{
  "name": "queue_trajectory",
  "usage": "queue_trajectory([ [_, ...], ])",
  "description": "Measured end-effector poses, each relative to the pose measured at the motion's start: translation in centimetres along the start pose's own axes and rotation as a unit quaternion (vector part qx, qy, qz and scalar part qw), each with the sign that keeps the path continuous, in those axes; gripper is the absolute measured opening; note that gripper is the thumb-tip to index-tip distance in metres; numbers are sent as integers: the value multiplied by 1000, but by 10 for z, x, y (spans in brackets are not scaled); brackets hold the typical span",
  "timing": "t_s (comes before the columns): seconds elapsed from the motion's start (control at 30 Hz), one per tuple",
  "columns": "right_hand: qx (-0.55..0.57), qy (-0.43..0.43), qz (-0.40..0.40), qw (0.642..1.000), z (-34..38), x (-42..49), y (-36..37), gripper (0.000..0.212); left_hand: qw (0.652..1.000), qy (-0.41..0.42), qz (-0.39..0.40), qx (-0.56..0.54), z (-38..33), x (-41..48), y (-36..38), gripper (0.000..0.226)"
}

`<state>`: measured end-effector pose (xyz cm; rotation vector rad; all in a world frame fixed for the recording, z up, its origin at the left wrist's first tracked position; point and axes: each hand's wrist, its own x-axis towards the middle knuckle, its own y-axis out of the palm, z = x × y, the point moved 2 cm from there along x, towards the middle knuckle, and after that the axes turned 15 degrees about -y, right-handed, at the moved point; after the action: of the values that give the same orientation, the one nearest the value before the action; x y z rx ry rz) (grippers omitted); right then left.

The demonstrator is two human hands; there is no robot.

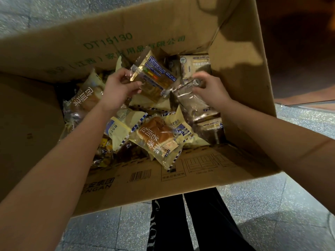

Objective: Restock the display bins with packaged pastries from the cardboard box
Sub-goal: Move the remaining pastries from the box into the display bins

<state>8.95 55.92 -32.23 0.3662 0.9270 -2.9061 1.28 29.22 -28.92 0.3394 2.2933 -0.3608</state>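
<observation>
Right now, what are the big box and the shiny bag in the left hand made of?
The box looks like matte brown corrugated cardboard: creased flaps, printed green letters. The bag in the left hand seems thin glossy plastic film: see-through, crinkled, catching light. The clear bag that the right hand pinches looks alike.

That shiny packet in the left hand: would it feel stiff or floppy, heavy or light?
Probably light: the left hand pinches the packet up by one end alone. Likely floppy and crinkly, as its clear film edge looks creased. Its glossy film catches glare, so it may be slippery.
</observation>
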Motion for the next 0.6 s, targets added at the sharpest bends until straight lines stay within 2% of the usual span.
queue_trajectory([
  [0.1,41,13,-43,998,9,7,-14,35,999,12,-22,40,-8,-15,-8,15],
  [0.33,39,27,-8,999,56,27,-36,41,995,51,-60,63,-35,-55,-37,15],
  [0.47,61,19,-5,998,104,26,-53,38,975,119,-112,151,-49,-90,-64,22],
  [0.57,74,-6,12,997,145,22,-64,38,973,146,-119,131,-62,-123,-84,31],
  [0.6,78,-14,17,997,158,20,-67,39,975,146,-116,124,-66,-134,-91,27],
])
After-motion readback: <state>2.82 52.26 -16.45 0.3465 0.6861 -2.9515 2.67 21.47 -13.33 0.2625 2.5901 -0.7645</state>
